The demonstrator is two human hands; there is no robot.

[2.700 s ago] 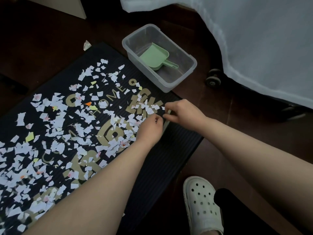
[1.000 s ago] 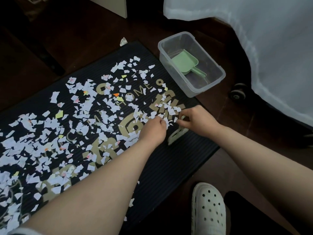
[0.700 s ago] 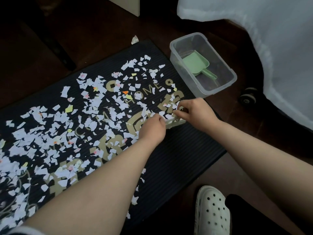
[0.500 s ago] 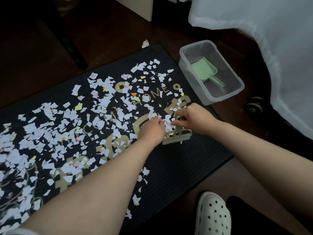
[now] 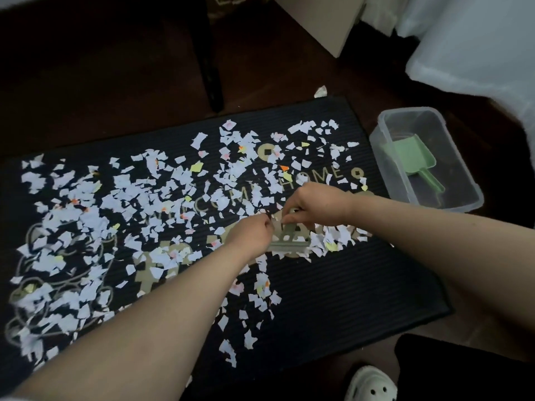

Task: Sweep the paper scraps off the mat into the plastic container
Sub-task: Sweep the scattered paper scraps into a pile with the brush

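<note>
Dark mat point(image 5: 356, 287), scraps point(image 5: 333, 236) newly heaped under right hand point(image 5: 315, 204) gripping brush point(image 5: 289, 244), left hand point(image 5: 251, 232) curled, grip unclear.

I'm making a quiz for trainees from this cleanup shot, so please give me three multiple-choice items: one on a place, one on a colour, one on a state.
1. Where does the plastic container stand?
A) on a table
B) on the floor by the right edge of the mat
C) on the person's lap

2. What colour is the scoop?
A) red
B) green
C) blue

3. What state is the container in?
A) lidded
B) open, heaped with scraps
C) open, no scraps visible inside

Answers:
1 B: it sits on the dark floor just off the mat.
2 B: pale green shows against the clear walls.
3 C: there is no lid and only the scoop is inside, while the paper scraps lie on the mat.
</note>
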